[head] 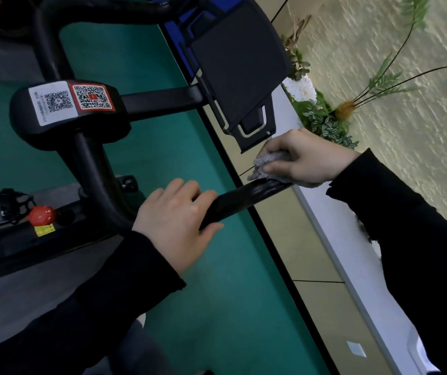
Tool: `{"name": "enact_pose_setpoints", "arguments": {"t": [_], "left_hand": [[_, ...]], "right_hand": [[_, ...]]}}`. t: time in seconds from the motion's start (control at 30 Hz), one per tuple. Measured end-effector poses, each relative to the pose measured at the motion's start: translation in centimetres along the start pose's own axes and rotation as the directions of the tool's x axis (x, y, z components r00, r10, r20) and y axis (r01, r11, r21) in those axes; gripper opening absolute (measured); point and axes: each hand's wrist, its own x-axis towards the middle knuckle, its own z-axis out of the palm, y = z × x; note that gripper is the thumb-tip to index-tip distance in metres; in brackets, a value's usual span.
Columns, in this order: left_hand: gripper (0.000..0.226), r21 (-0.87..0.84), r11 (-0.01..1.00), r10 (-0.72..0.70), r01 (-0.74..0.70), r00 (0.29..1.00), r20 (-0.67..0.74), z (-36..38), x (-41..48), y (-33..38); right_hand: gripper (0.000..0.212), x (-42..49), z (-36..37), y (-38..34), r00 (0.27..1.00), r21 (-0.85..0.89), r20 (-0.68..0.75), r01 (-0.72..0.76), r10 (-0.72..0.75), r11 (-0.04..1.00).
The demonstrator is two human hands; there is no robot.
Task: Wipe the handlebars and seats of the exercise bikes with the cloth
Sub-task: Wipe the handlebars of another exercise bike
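Grey cloth bunched inside curled fingers of right hand, pressed on handlebar tip to wipe; left hand fingers clench it just short of cloth, likely steadying.

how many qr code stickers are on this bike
2, side by side on the black plastic handlebar hub: a white rectangular QR sticker and a red-bordered QR sticker. Others may be hidden.

Left hand: fingers curled over handlebar, thumb beneath, black sleeve to wrist. Right hand: fingers bunched round grey cloth, pressing it on the bar end; forearm enters from right, black-sleeved
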Motion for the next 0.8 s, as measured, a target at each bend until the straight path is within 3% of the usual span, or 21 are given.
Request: {"name": "enact_pose_setpoints", "arguments": {"t": [0.17,0.33,0.47,0.67,0.8], "left_hand": [[0.063,0.036,0.999,-0.023,0.019,0.995,0.098,0.5,2.1,2.0],[0.046,-0.008,0.998,-0.056,0.057,0.992,0.11,2.1,4.1,4.5],[0.038,-0.083,0.992,-0.081,0.091,0.99,0.111,2.5,4.2,4.1],[0.035,-0.108,0.992,-0.046,0.059,0.991,0.124,2.4,4.1,3.7],[0.037,-0.083,0.996,-0.022,0.032,0.993,0.12,2.5,4.0,3.7]], "right_hand": [[0.012,-0.1,0.4,-0.5,0.999,0.052,0.006,0.032,-0.032,0.998],[0.012,0.0,1.3,-1.3,0.997,-0.044,-0.015,0.077,-0.078,0.996],[0.014,0.1,-0.3,-0.7,0.998,-0.165,-0.054,-0.03,0.021,0.986],[0.004,-0.8,-2.2,0.8,0.984,-0.072,-0.077,-0.165,0.16,0.984],[0.012,-0.5,-1.2,-0.4,0.997,-0.085,-0.018,-0.079,0.078,0.993]]}}
